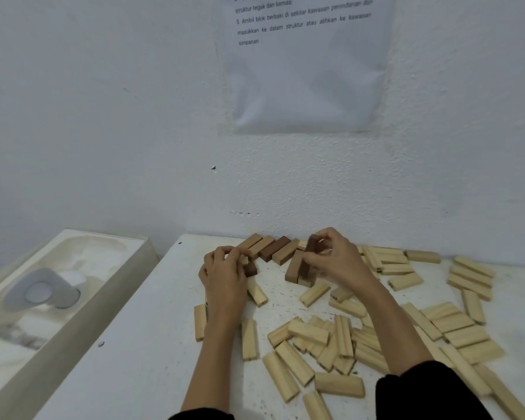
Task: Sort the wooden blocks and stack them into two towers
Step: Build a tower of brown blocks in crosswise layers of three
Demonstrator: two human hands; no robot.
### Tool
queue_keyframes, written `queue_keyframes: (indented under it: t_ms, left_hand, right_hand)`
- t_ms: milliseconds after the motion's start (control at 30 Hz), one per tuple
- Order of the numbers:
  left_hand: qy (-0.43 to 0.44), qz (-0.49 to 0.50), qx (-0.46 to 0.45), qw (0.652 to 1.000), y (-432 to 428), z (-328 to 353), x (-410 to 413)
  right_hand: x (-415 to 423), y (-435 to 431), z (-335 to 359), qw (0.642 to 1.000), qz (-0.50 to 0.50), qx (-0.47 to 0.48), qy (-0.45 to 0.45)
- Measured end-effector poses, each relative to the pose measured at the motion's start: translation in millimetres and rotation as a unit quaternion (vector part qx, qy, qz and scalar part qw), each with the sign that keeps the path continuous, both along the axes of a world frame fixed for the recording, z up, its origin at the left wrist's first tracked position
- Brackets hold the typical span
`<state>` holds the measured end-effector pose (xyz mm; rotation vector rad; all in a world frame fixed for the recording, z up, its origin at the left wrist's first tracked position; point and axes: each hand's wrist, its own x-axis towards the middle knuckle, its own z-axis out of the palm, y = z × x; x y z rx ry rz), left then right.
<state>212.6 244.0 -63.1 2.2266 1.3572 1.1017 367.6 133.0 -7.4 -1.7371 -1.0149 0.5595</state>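
Both hands work at twelve o'clock on the white tabletop [140, 344], with pale rectangular wooden blocks [308, 331] scattered from three to six o'clock. Left hand [225, 274] pinches a pale block end [245, 261]; right hand [334, 256] grips an upright dark brown wooden block [312, 242], best lowered squarely beside its like.

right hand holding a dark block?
Yes, the right hand pinches a dark block, held roughly upright near the wall.
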Motion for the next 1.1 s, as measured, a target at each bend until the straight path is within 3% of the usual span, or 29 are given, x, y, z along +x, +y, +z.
queue_keyframes:
  t_ms: [67, 167, 233, 433, 567, 700, 900, 967, 1100]
  left_hand:
    - [0.018, 0.003, 0.000, 1.000, 1, -1, 0]
    - [0.027, 0.009, -0.009, 1.000, 2, -2, -1]
    - [0.018, 0.016, -0.021, 0.999, 1, 0, -1]
    - [-0.023, 0.039, -0.037, 0.998, 0, 6, -5]
    - [-0.048, 0.032, -0.040, 0.998, 0, 10, -7]
    - [-0.057, 0.028, -0.043, 0.997, 0, 12, -8]
    - [-0.072, 0.008, -0.058, 0.996, -6, 15, -8]
    - [-0.053, 0.021, -0.065, 0.996, -4, 14, -8]
    - [0.071, 0.034, -0.058, 0.995, 1, 7, -10]
  right_hand:
    - [2, 1, -5, 0.998, -0.014, -0.041, -0.034]
    - [-4, 4, -13, 0.976, 0.012, -0.125, -0.177]
    - [-7, 8, -17, 0.964, -0.005, -0.148, -0.222]
    - [-3, 1, -11, 0.940, 0.065, -0.255, -0.218]
    - [-3, 2, -9, 0.919, 0.056, -0.293, -0.259]
    - [-1, 2, -13, 0.915, 0.029, -0.303, -0.265]
    - [0, 1, -18, 0.937, -0.003, -0.257, -0.236]
    - [0, 2, -18, 0.943, 0.003, -0.246, -0.223]
    - [-3, 2, -13, 0.956, 0.029, -0.213, -0.199]
